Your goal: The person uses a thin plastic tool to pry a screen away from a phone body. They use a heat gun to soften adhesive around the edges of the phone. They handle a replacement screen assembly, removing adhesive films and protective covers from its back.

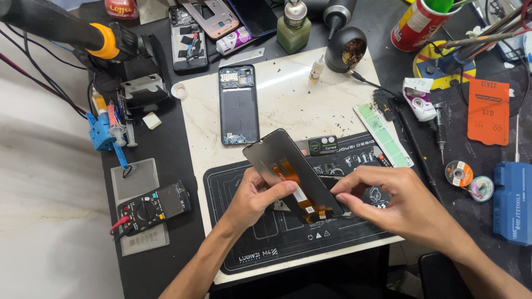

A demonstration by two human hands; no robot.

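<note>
A dark phone screen panel (pixel 280 152) with an orange flex cable (pixel 296 191) on its back is held tilted above a black work mat (pixel 249 243). My left hand (pixel 255 196) grips the panel's left edge, thumb resting on its back near the cable. My right hand (pixel 396 202) pinches the panel's lower right end with its fingertips. An opened phone body (pixel 238 105) with its circuit board showing lies on the white stone slab (pixel 299 94) beyond the panel.
A multimeter (pixel 152 207) lies at the left, a hot-air handle (pixel 66 30) on its stand above it. Another opened phone (pixel 188 39), a green pump bottle (pixel 293 27), a small dropper bottle (pixel 316 69), a brass-wool tip cleaner (pixel 348 50), an orange card (pixel 489 111) and a blue box (pixel 512 202) surround the slab.
</note>
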